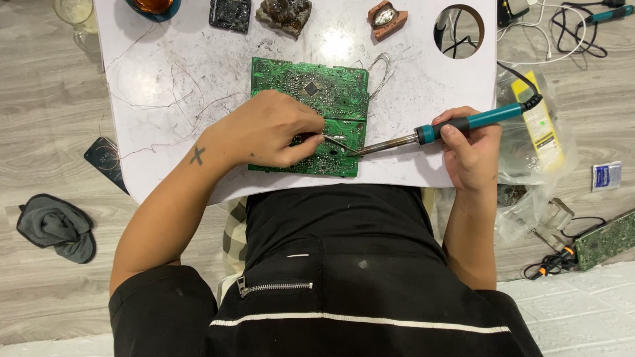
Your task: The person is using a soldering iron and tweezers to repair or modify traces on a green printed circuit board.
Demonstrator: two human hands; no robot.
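Observation:
A green circuit board lies flat on a white table. My left hand rests on the board's lower left part and pinches thin metal tweezers, whose tip points right. My right hand grips a soldering iron with a teal and black handle. Its metal tip reaches left and meets the tweezers' tip over the board's lower right corner. A thin loop of solder wire lies just right of the board.
Along the table's far edge stand a black sponge pad, a dark rock-like lump, a brown holder and a round hole. On the floor lie a phone, a grey cloth, plastic bags, cables and another green board.

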